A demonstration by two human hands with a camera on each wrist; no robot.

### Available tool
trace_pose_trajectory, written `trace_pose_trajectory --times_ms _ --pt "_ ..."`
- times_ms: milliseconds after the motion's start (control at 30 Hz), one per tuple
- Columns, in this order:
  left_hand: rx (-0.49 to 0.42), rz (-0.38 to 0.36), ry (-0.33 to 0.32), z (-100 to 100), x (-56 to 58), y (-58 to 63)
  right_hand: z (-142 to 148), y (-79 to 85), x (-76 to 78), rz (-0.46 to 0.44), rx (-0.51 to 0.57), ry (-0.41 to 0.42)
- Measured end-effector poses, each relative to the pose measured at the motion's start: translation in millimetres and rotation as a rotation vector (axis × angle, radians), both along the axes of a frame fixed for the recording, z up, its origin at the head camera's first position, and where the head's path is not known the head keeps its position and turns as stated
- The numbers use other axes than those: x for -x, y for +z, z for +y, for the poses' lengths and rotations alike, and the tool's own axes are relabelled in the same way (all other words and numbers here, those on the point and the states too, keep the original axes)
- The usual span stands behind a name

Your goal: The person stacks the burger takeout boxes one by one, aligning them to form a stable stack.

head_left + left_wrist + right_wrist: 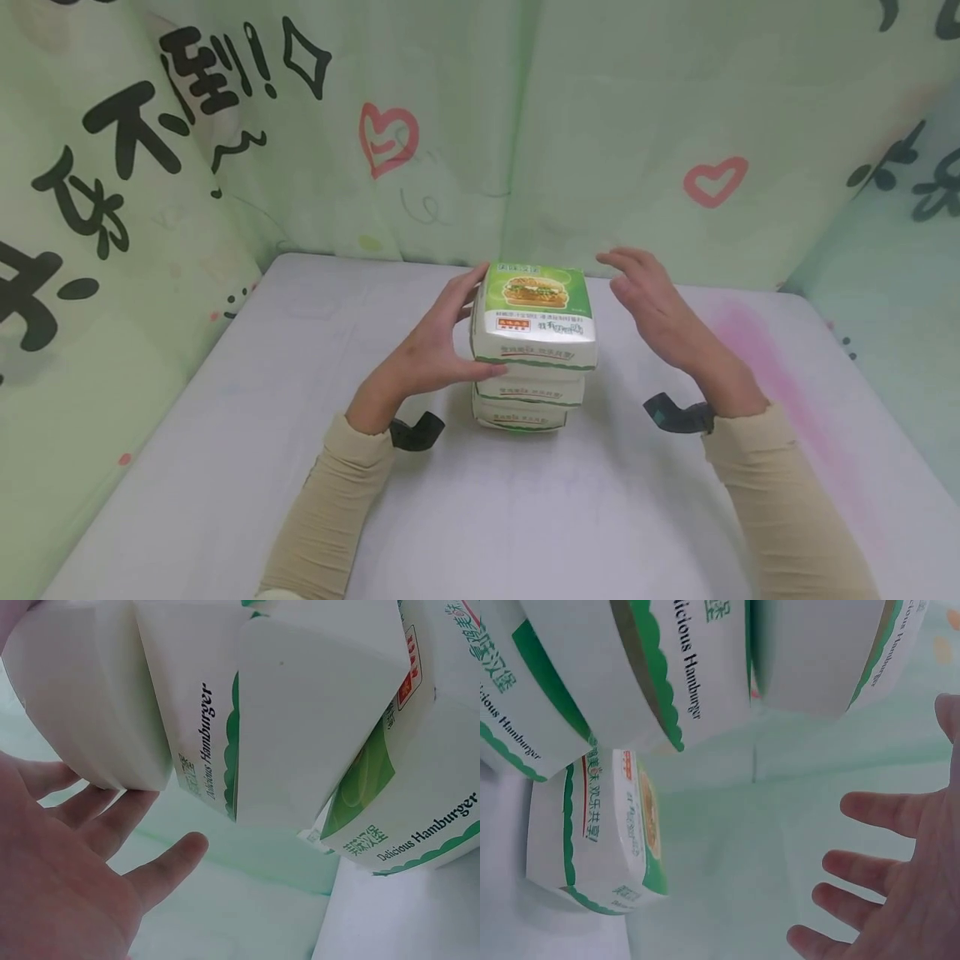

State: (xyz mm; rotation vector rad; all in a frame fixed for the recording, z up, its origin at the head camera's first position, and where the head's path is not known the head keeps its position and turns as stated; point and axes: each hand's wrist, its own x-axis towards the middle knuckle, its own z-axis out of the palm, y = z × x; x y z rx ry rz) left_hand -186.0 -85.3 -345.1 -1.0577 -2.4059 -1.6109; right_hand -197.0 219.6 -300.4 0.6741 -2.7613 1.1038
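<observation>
Three white and green cardboard hamburger boxes stand stacked in the head view: a top box (537, 304), a middle box (536, 387) and a bottom box (521, 414). The top one's lid carries a burger picture. My left hand (427, 350) holds the top box at its left side, thumb along the front lower edge and fingers toward the back. One finger (169, 870) sticks out straight, off the cardboard, in the left wrist view. To the right of the stack my right hand (660, 321) hovers with its fingers extended, apart from the boxes.
Low in the right wrist view, another hamburger box (600, 832) shows its printed front beyond the stack. All stands on a white table (225, 467), enclosed by pale green cloth walls (600, 125) with writing and hearts. Black bands (678, 414) sit at both wrists.
</observation>
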Motion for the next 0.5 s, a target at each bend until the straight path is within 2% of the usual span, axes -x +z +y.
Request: trace_pose_trajectory --times_ms 300,500 --pt "0.017 -0.041 -0.031 -1.3 -2.5 2.5 4.5 -15.7 13.4 -0.111 -0.075 -0.092" --pt "0.005 -0.052 -0.053 -3.5 -2.9 3.1 5.1 -27.0 20.1 -0.145 -0.123 -0.106"
